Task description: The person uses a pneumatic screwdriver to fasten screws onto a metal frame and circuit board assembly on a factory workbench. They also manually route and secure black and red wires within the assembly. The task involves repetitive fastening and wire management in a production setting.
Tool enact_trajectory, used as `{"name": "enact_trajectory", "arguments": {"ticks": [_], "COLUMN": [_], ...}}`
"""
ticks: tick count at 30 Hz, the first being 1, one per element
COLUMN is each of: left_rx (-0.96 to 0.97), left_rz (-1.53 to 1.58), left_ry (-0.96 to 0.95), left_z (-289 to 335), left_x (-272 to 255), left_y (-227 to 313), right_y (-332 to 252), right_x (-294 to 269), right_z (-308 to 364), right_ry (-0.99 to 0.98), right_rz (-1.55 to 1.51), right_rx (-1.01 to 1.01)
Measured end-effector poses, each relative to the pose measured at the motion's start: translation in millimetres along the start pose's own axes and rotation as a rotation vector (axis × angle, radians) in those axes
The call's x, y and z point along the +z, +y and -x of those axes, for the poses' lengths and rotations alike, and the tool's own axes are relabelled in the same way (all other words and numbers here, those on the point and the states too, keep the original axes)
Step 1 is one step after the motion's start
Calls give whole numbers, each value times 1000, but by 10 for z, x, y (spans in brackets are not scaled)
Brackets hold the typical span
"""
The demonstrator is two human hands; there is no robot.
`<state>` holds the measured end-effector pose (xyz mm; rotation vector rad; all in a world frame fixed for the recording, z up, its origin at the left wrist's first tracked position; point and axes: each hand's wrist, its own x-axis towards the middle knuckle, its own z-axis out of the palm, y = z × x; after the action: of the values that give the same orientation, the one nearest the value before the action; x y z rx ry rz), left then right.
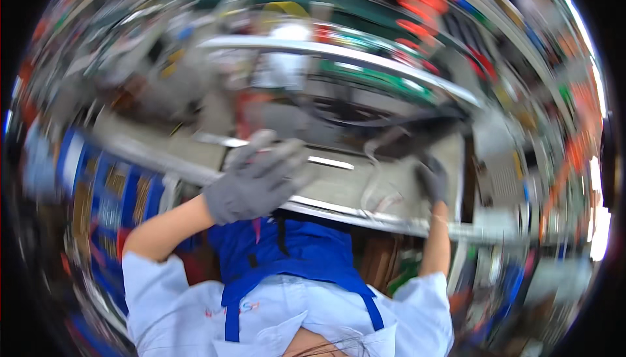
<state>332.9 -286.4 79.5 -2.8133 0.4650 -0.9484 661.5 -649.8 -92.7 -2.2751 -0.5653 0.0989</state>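
The whole picture is smeared by motion. My left hand (259, 176), in a grey glove, hovers with fingers spread above the near part of a beige workbench (339, 187), holding nothing. A thin light strip (329, 162) lies just right of it. My right hand (432, 178), also in a grey glove, reaches to the bench's right side and meets a dark, blurred object (411, 136). Whether it grips that object is not clear. A pale wire loop (377, 184) lies between the hands.
A metal rail (365, 217) edges the bench's near side. A curved silver bar (339, 52) runs across the back, with green and red blurred items behind it. Blue crates (111, 194) stand at the left. My blue apron fills the lower middle.
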Motion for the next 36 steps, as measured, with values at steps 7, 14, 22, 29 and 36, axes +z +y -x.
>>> {"name": "enact_trajectory", "arguments": {"ticks": [7, 14, 22, 29, 36], "left_rx": [-499, -1805, -1726, -1536, -1975], "left_rz": [-302, -312, -66, 58, 262], "left_ry": [-282, -74, -753, -630, -279], "left_z": [1720, 3583, 3468, 3727, 3368], "left_x": [-465, -1741, -1455, -1637, -1723], "left_y": [22, 183, 398, 235, 279], "right_y": [-407, -1402, -2820, -2986, -3444], "right_x": [-740, -878, 223, 376, 302], "right_z": [-106, 43, 627, 584, 627], "right_ry": [288, 502, 2, -210, -278], "right_rz": [-229, -453, -1436, -1438, -1181], "right_rx": [-84, -746, -693, -978, -1111]}}
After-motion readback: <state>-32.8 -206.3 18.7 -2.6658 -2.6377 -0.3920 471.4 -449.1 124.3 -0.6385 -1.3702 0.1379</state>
